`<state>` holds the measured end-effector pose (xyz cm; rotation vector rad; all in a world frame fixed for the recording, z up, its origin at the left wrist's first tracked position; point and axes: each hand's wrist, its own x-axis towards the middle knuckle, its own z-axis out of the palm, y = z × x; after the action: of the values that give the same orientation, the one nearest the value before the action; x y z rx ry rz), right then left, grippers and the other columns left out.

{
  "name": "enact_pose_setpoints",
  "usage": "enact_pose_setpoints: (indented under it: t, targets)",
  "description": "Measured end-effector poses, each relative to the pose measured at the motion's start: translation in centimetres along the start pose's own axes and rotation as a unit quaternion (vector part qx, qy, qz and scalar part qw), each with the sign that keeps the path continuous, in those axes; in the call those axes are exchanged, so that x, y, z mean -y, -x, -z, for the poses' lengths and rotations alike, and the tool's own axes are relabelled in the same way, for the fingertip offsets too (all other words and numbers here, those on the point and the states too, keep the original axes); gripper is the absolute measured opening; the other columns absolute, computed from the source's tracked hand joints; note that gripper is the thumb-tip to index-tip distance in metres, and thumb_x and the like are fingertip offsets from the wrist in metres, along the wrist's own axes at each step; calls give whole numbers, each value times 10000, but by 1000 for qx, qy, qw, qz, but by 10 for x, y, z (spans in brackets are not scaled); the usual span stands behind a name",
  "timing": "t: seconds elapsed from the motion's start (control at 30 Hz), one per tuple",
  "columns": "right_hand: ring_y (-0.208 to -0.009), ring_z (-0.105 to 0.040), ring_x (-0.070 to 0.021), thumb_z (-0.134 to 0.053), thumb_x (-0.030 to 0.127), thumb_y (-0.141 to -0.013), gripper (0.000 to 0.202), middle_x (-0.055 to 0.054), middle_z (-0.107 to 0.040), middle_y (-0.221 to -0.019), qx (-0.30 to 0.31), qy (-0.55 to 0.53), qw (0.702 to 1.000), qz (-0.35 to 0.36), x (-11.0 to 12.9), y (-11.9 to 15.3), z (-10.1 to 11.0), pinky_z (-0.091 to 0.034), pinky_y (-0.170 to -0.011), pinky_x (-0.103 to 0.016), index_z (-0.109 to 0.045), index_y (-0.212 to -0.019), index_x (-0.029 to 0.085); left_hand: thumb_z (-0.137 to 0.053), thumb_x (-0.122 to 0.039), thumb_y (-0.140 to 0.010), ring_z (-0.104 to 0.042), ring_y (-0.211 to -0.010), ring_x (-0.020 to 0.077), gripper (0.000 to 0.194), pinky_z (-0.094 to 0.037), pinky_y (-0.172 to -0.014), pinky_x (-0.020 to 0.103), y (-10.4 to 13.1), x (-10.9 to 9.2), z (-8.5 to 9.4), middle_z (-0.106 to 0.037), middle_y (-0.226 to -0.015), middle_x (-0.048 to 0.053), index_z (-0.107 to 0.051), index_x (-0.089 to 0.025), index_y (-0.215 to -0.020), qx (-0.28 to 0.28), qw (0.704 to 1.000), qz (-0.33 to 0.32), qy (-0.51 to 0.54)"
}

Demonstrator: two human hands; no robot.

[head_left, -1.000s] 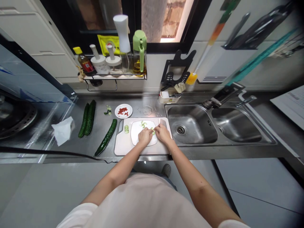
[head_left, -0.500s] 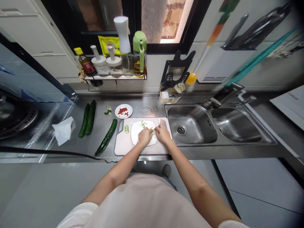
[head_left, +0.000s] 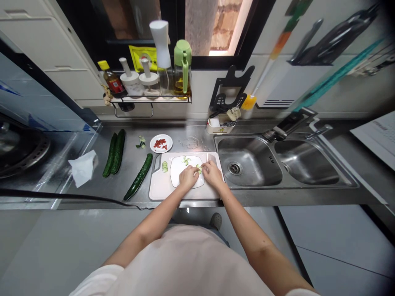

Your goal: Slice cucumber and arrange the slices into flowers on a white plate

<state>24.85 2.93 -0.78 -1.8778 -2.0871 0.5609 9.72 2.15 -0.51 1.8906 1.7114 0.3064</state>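
Observation:
A white plate (head_left: 177, 174) with rounded corners rests on the cutting board (head_left: 159, 187). Over its right part, my left hand (head_left: 188, 176) has its fingers pinched at some thin cucumber slices (head_left: 199, 168). From the other side, my right hand (head_left: 212, 173) brings closed fingertips to the same slices. Fingers cover part of them, so their exact arrangement is hard to see. Another small group of cucumber slices (head_left: 186, 160) lies at the back of the plate. Left of the plate, an overlapping row of slices (head_left: 164, 166) sits on the board.
A whole cucumber (head_left: 138, 176) lies left of the board, with two more cucumbers (head_left: 114, 154) farther left. Behind the board are a small dish (head_left: 161, 151) of red pieces and cucumber scraps (head_left: 141, 142). A double sink (head_left: 248, 162) adjoins on the right. A condiment rack (head_left: 151, 100) hangs behind.
Both hands stay over the plate's right part. Their fingertips have parted slightly, and more of the cucumber slices between them shows.

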Motion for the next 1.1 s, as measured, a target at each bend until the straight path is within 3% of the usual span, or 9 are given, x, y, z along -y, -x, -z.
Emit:
enact_pose_setpoints:
  t: [0.13,0.27,0.43,0.57,0.8,1.1]
  targets:
    - [-962,-551,-184,-417,261,-912,288,-73,-587,-1062,-36,-33,999,-14,-2,10,0,-419,-798,-267,-658,-1058,199,-528,-301,-874,-604,-908,151,248,-447,-787,234,20,17,9,-647,-995,17,-703,-281,-1049,-19,998,5,53]
    - [-913,-557,-175,-403,264,-912,293,-65,-603,-1043,-55,-59,996,-24,-3,26,-4,-425,-785,-262,-663,-1028,196,-543,-278,-852,-607,-867,144,222,-448,-783,231,39,51,18,-666,-929,13,-713,-249,-993,-70,993,21,93]
    - [-912,-557,-182,-408,271,-908,290,-68,-615,-1015,-50,-75,996,-15,3,45,-13,-434,-784,-273,-671,-1006,198,-565,-285,-814,-610,-829,151,222,-451,-789,240,49,92,29,-679,-913,12,-710,-246,-977,-129,979,114,106]
    - [-926,-563,-190,-418,276,-904,277,-67,-621,-992,-46,-90,995,-11,12,52,-17,-437,-776,-277,-673,-990,210,-559,-310,-812,-618,-855,174,245,-438,-768,252,48,112,38,-681,-933,10,-692,-266,-1014,-163,966,178,88]
    - [-942,-563,-188,-413,279,-909,269,-71,-626,-997,-46,-101,994,-4,20,55,-16,-438,-773,-265,-666,-960,203,-551,-380,-836,-608,-975,222,281,-399,-827,303,36,117,46,-691,-972,39,-646,-261,-1072,-196,951,236,26]
    - [-917,-566,-192,-401,269,-900,288,-76,-632,-972,-52,-116,992,3,26,56,-14,-438,-772,-275,-673,-963,199,-555,-448,-825,-592,-1036,289,350,-344,-902,408,20,106,44,-678,-1042,86,-640,-234,-1088,-174,950,260,-10]
